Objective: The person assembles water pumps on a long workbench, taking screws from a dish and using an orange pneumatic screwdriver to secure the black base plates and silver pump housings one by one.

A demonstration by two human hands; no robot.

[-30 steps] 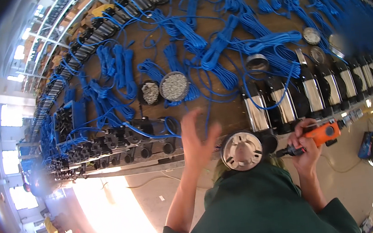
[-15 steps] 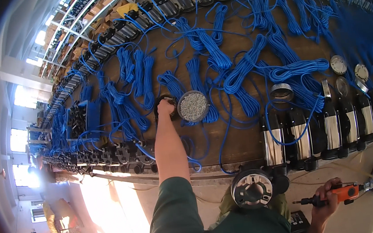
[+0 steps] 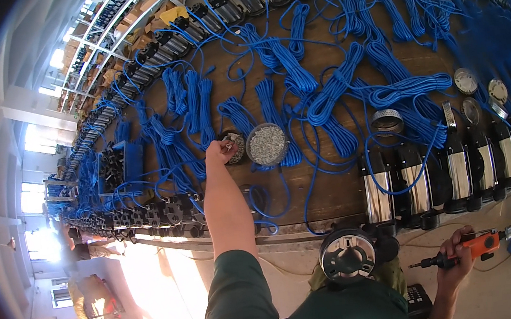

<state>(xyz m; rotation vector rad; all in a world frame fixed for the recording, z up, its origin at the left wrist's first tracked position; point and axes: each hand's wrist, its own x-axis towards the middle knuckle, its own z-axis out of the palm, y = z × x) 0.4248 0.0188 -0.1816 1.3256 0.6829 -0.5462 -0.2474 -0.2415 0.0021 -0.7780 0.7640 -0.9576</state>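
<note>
My left arm reaches over the brown tabletop, and my left hand [image 3: 221, 152] is at the left rim of a small dark bowl [image 3: 238, 151] of small parts. Its fingers are pinched together; what is between them is too small to make out. Touching that bowl on the right is a round tub of small pale pieces [image 3: 267, 145]. Low on the right, my right hand [image 3: 455, 256] grips an orange and black power screwdriver [image 3: 480, 245], its bit pointing left. A black cylindrical unit with a shiny metal end [image 3: 348, 255] stands upright at the table's front edge, before my body.
Bundles of blue cable [image 3: 336, 86] cover much of the table [image 3: 253, 191]. Metal-and-black cylindrical units [image 3: 415, 184] line the front right edge, with more along the far edge. Metal rings [image 3: 387, 121] lie near the right. A blue crate of black parts [image 3: 121, 166] sits left.
My left hand has drawn back from inside the dark bowl to its left rim, fingers pinched. My right hand and the screwdriver have shifted slightly right and up.
</note>
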